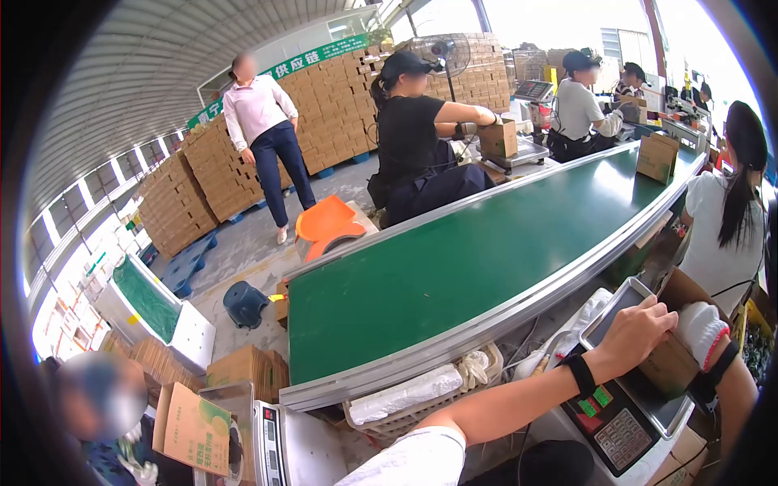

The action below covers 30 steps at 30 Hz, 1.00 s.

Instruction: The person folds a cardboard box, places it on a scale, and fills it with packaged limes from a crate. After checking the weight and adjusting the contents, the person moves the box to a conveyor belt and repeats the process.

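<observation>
A small brown cardboard box [668, 366] stands tilted on the metal tray [620, 312] of a weighing scale at the lower right. My left hand [636, 334], bare with a black band at the wrist, has its fingers curled over the box's upper edge. Against the box's right side is my right hand [700, 328] in a white glove with a red-trimmed cuff; its fingers are hidden. The scale's keypad and green display [616, 425] face me below my left wrist. What the box contains cannot be seen.
A green conveyor belt [454, 279] runs in front of me, with a cardboard box [656, 158] near its far end. Below its rail sits a basket [421, 405] with white packs and gloves. Several people work alongside; one person [263, 121] stands behind an orange chute [328, 227].
</observation>
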Each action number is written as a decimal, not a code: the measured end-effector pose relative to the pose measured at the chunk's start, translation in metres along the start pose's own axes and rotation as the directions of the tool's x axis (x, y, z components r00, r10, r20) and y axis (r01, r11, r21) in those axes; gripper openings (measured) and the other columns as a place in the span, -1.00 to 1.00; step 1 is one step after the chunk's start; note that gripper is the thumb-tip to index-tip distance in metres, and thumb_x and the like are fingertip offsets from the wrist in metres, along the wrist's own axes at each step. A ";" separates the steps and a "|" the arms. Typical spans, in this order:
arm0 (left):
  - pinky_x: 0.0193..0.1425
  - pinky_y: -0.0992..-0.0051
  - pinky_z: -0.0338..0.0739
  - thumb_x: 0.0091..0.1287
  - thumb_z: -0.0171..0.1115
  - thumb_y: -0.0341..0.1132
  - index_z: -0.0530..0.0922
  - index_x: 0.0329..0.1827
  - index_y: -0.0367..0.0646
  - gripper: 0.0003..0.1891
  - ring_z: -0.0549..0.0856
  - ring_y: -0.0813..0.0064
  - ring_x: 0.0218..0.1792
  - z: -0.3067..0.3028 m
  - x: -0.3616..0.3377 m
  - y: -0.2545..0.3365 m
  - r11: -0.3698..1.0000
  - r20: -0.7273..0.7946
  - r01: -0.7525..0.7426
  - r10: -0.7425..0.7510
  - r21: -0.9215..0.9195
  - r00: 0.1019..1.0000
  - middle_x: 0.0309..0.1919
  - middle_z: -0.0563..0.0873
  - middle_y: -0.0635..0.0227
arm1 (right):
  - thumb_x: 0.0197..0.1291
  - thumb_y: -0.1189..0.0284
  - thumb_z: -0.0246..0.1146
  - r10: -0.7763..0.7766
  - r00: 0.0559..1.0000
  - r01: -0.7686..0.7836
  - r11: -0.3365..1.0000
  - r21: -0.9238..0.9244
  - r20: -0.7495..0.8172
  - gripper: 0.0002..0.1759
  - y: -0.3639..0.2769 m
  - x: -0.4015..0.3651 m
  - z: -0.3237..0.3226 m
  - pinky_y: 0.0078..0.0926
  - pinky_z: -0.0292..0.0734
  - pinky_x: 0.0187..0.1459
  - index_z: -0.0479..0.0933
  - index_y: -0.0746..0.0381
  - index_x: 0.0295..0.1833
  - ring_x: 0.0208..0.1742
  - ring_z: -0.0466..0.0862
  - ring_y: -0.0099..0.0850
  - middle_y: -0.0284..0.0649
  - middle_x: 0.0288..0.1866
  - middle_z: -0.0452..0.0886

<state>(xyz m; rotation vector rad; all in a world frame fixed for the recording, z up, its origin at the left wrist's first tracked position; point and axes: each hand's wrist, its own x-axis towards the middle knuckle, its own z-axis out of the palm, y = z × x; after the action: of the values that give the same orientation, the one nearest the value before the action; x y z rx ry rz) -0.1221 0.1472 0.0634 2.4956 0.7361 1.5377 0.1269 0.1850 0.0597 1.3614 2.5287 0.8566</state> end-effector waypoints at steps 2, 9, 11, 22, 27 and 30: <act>-0.10 0.26 0.65 0.27 0.37 -0.41 0.55 -0.23 -0.09 -0.87 0.66 0.24 -0.06 -0.001 0.005 -0.002 1.000 0.022 0.005 -0.005 0.011 1.000 -0.31 0.62 0.35 | 0.03 0.27 0.35 -0.057 0.998 0.057 0.998 0.006 -0.039 -0.90 0.000 -0.001 -0.059 -0.12 0.58 -0.30 0.62 0.02 -0.40 -0.28 0.71 -0.13 -0.23 -0.36 0.65; 0.04 0.17 0.60 0.19 0.41 -0.42 0.55 -0.23 -0.10 -0.82 0.65 0.16 -0.03 0.001 0.018 0.000 0.998 0.082 0.050 -0.047 -0.029 0.995 -0.29 0.63 0.30 | -0.16 0.61 0.24 0.417 0.875 0.035 0.451 0.892 -0.245 -0.40 0.023 -0.040 -0.136 -0.43 0.54 0.07 0.54 0.24 0.15 -0.01 0.62 -0.29 -0.18 -0.04 0.59; 0.16 0.15 0.55 0.14 0.42 -0.41 0.59 -0.22 -0.13 -0.81 0.64 0.11 0.01 -0.005 0.019 0.005 0.995 0.084 0.035 -0.027 -0.098 0.996 -0.24 0.66 0.25 | 0.02 0.54 0.18 0.561 0.809 0.050 0.231 0.972 -0.175 -0.39 0.034 -0.076 -0.127 -0.54 0.49 0.09 0.51 0.23 0.30 0.02 0.57 -0.45 -0.30 0.07 0.55; 0.12 0.27 0.58 0.24 0.52 -0.01 0.77 -0.08 -0.10 -0.63 0.72 0.19 -0.04 0.000 0.024 -0.025 0.989 0.090 -0.117 0.124 -0.086 0.988 -0.18 0.78 0.26 | 0.40 0.37 0.04 0.815 0.267 -0.311 -0.431 0.847 0.514 -0.67 -0.030 -0.325 -0.186 -0.53 0.51 -0.10 0.50 0.23 0.18 -0.16 0.58 -0.50 -0.29 -0.08 0.55; 0.07 0.40 0.59 0.34 0.48 -0.02 0.77 -0.09 -0.12 -0.66 0.76 0.39 -0.11 -0.020 0.021 -0.025 0.982 -0.004 -0.131 0.132 -0.138 0.991 -0.20 0.82 0.31 | 0.49 0.19 0.12 0.783 0.261 -0.598 -0.328 0.731 0.564 -0.73 -0.069 -0.497 -0.166 -0.60 0.37 -0.04 0.54 0.10 0.10 -0.12 0.46 -0.63 -0.43 -0.07 0.48; 0.09 0.54 0.58 0.50 0.33 -0.30 0.70 -0.05 -0.25 -0.82 0.70 0.66 -0.12 -0.038 0.016 -0.006 0.883 0.084 0.235 -0.220 -0.407 0.972 -0.19 0.78 0.43 | 0.45 0.19 0.12 0.560 -0.062 -0.729 -0.591 0.346 0.826 -0.77 -0.102 -0.540 -0.168 -0.72 0.37 -0.23 0.52 0.08 0.02 -0.25 0.46 -0.70 -0.47 -0.30 0.37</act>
<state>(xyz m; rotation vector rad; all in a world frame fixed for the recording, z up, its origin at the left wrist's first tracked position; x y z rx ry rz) -0.1511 0.1544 0.0928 2.0414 0.5953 1.3898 0.3023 -0.3623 0.0692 3.5621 0.7724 -1.2083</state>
